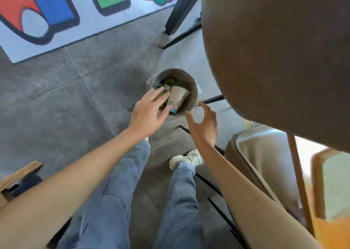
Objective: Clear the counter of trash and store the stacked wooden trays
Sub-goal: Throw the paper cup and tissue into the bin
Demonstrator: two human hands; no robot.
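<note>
A round grey trash bin with a clear liner stands on the floor below me. Inside it lie a beige paper cup on its side and some green and yellow trash. My left hand hovers over the bin's near left rim, fingers spread, holding nothing. My right hand hangs just in front of the bin's near right edge, fingers apart and curled, also holding nothing. The cup is close to my left fingertips but apart from them.
A large brown rounded tabletop overhangs at the right, with black legs behind. A cushioned chair stands at the lower right. A colourful rug covers the far floor. A wooden edge shows at the left.
</note>
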